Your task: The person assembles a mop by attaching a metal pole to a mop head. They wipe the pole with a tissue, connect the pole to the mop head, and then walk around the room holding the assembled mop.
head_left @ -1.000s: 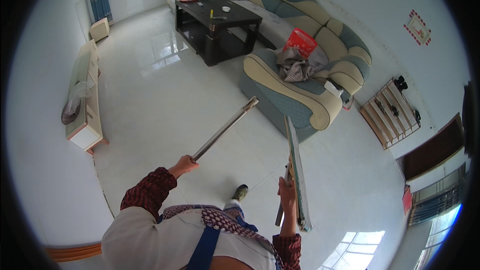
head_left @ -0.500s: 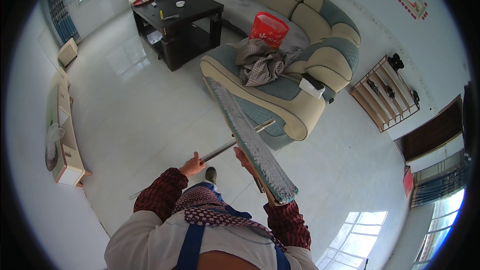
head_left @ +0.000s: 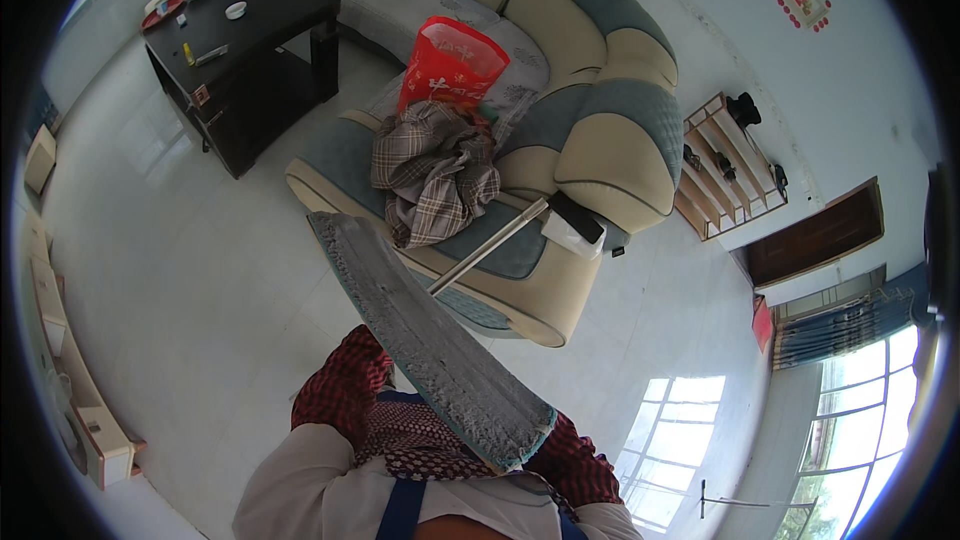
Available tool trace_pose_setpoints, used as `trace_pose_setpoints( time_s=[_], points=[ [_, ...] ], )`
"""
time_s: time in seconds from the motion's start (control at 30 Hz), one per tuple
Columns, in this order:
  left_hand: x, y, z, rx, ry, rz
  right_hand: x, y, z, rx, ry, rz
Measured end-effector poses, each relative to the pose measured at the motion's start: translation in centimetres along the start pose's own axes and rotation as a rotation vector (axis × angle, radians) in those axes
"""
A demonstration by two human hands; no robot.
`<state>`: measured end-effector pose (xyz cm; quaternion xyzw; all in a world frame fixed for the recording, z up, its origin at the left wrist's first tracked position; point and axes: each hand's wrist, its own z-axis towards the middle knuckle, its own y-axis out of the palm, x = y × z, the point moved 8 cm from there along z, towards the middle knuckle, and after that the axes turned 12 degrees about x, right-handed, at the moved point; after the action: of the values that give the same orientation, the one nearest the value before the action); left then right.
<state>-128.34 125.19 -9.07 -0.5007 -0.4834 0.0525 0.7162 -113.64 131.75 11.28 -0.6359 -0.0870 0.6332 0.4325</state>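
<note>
A flat mop with a long grey fibre pad (head_left: pixel 430 345) is held up in front of my body, its pad facing me. It slants from upper left to lower right. Behind the pad, a metal pole (head_left: pixel 487 248) sticks out toward the sofa arm. My left forearm, in a red and black checked sleeve (head_left: pixel 340 390), reaches up to the pad's underside. My right forearm's matching sleeve (head_left: pixel 585 465) runs to its lower right end. Both hands are hidden behind the mop, so their fingers do not show.
Just ahead stands a beige and blue sofa (head_left: pixel 560 300) bearing a plaid cloth (head_left: pixel 435 175), a red bag (head_left: pixel 450 65) and a white tissue pack (head_left: pixel 572 237). A dark coffee table (head_left: pixel 265 15) is far left. A shoe rack (head_left: pixel 715 175) lines the right wall; a low cabinet (head_left: pixel 95 420) the left.
The mop pad has turned more toward me and shifted left, now covering both hands, which showed earlier with the left on the pole. The sofa appears nearer and the view has turned right.
</note>
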Motion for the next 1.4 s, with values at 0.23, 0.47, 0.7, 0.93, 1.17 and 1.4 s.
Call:
trace_pose_setpoints(
  time_s=[0.23, 0.47, 0.7, 0.93, 1.17, 1.4],
  points=[
    [-0.9, 2.1, 6.9, 0.018, -0.029, 0.105, 5.2, 0.0, 4.9, 0.034, 0.147, -0.005],
    [-0.2, 2.9, 9.3, 0.067, -0.053, 0.192, 9.6, -1.5, 8.7, 0.051, 0.189, 0.028],
    [0.5, 1.6, 9.2, 0.161, -0.087, 0.279, 12.2, -2.6, 11.0, 0.026, 0.215, 0.07],
    [0.3, 2.9, 10.8, 0.264, -0.213, -0.087, 12.8, -3.2, 12.3, -0.008, 0.227, 0.074],
    [-2.1, 1.4, 9.2, 0.241, -0.326, -0.169, 14.2, -9.7, 10.3, 0.227, 0.354, 0.06],
    [-8.0, 3.6, 5.5, 0.005, -0.422, -0.422, 14.8, -24.5, -5.7, 0.916, 0.84, 0.422]
  ],
)
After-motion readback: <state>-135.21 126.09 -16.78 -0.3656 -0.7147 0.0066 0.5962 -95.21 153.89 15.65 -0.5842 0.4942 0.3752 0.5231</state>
